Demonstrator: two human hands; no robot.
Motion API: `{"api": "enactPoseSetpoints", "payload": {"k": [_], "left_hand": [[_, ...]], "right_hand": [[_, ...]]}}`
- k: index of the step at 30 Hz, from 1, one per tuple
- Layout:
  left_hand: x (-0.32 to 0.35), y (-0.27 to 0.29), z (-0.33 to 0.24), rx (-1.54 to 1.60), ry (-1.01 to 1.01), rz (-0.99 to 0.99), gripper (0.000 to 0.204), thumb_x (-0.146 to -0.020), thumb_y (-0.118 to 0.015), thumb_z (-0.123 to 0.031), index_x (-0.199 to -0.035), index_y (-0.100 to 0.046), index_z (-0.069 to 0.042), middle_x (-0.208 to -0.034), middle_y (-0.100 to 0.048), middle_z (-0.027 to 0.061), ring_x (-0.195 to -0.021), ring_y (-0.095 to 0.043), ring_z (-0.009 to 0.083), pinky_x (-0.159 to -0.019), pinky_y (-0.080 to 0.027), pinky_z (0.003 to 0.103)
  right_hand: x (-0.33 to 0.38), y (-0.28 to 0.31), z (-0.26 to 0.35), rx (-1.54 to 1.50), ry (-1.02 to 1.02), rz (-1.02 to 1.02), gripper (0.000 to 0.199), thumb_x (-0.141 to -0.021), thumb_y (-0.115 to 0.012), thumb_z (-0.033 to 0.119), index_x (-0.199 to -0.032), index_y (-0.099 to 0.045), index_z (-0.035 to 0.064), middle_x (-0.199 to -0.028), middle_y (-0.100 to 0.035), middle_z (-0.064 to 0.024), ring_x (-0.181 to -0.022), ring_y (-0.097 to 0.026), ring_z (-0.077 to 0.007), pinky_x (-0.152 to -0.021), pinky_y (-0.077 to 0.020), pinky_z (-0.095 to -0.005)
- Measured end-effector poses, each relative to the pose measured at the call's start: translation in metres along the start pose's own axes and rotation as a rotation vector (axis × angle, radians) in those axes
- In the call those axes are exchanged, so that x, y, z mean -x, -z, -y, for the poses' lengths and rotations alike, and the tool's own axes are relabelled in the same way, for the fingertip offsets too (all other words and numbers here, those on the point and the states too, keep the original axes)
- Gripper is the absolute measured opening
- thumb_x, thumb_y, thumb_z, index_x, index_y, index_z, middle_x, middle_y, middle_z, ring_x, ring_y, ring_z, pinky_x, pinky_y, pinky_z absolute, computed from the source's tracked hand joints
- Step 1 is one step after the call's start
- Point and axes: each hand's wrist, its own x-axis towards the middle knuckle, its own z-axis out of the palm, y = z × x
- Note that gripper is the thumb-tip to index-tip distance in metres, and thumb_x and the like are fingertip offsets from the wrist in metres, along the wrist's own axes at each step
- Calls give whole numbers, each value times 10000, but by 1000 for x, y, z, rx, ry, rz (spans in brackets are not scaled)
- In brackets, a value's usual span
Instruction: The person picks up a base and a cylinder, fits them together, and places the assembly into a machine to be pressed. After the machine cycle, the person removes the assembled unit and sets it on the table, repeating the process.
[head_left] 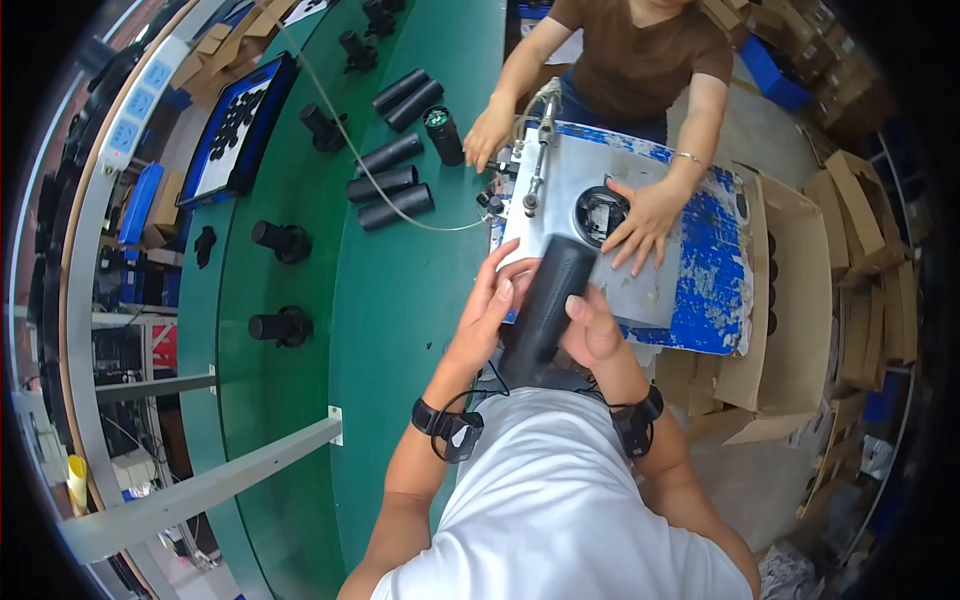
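A long black cylinder [548, 310] is tilted in front of my body, its far end leaning right. My right hand [592, 328] grips its right side, thumb laid along the surface. Beside its left edge, my left hand [488, 308] has its fingers stretched out and apart; whether the fingertips touch the cylinder I cannot tell. Just beyond stands a metal fixture plate [560, 165] with a round black-rimmed opening [602, 214]. A co-worker's hand [645, 225] lies spread next to that opening, and their other hand [488, 135] reaches over the bench edge.
Several black cylinders [396, 205] lie on the green bench [390, 290], with one upright [443, 136]. Black flanged parts [282, 326] stand on the bench's left strip. A thin hose [345, 135] crosses the bench. An open cardboard box [790, 300] is at the right.
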Motion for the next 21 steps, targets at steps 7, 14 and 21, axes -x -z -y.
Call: {"api": "enactPoseSetpoints", "payload": {"k": [7,14,21], "left_hand": [[5,-13,26,-156,232,134,475,-1004,-489,-320,-1353,-438,-2,-1162,-564,62,-1080,-516,97,-927,-408,255],[6,-32,25,103,438,148,471,-1004,-483,-359,-1295,-486,11,-1078,-603,72,-885,-630,130,-791,-540,290],[10,-47,23,-659,-112,111,631,-712,-840,-89,-1244,-515,10,-1121,-622,111,-1003,-622,214,-897,-489,325]], "right_hand": [[20,10,27,110,268,-487,474,-870,-660,249,-1224,-451,12,-1149,-524,-123,-1087,-547,-263,-961,-462,-405],[45,28,34,-206,359,-193,710,-724,-796,341,-1244,-363,127,-1053,-462,-36,-1046,-491,-209,-1018,-371,-414],[53,31,46,-181,475,-165,716,-704,-789,284,-1258,-360,138,-1069,-471,-32,-1094,-475,-216,-1104,-302,-413]]}}
